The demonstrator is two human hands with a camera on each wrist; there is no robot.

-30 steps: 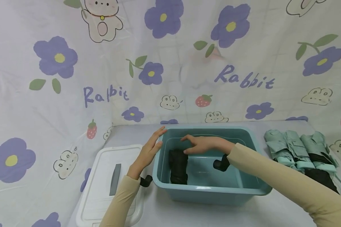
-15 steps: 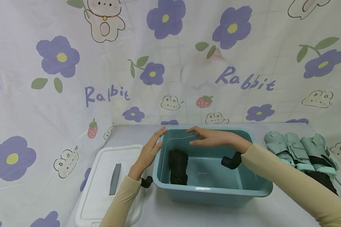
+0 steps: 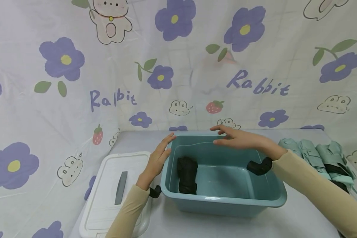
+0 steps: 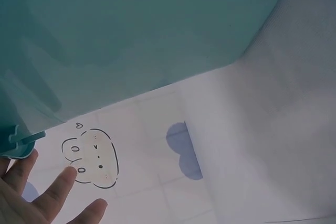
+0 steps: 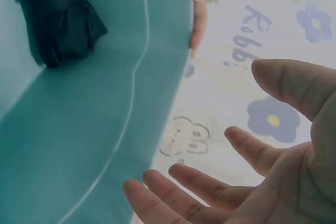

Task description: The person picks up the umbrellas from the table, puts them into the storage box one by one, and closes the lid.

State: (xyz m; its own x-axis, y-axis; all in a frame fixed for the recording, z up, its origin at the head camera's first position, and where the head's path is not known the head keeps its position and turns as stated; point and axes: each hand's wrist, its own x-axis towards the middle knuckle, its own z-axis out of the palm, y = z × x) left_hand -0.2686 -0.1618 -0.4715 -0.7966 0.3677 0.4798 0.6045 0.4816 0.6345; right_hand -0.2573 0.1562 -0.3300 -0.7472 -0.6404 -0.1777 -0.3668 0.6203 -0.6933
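A blue-green plastic storage box (image 3: 220,198) stands in the middle of the head view. Inside, along its left wall, lies a black fabric bundle (image 3: 187,175) that looks like a folded umbrella; the right wrist view shows its loose cloth end (image 5: 79,30). My left hand (image 3: 156,160) rests at the box's left rim with fingers extended. Over the back rim hovers my right hand (image 3: 244,139), its fingers spread and holding nothing. Several pale green folded umbrellas (image 3: 310,153) lie in a row to the right of the box, partly hidden by my right sleeve.
A white lid (image 3: 104,195) with a grey handle (image 3: 121,188) lies left of the box. Behind the table hangs a patterned curtain (image 3: 196,86) with flowers and rabbits. The box walls rise around the black bundle.
My right hand has moved from beside the black bundle up and right, to above the back rim. The bundle stays in place, and my left hand has kept its position at the rim.
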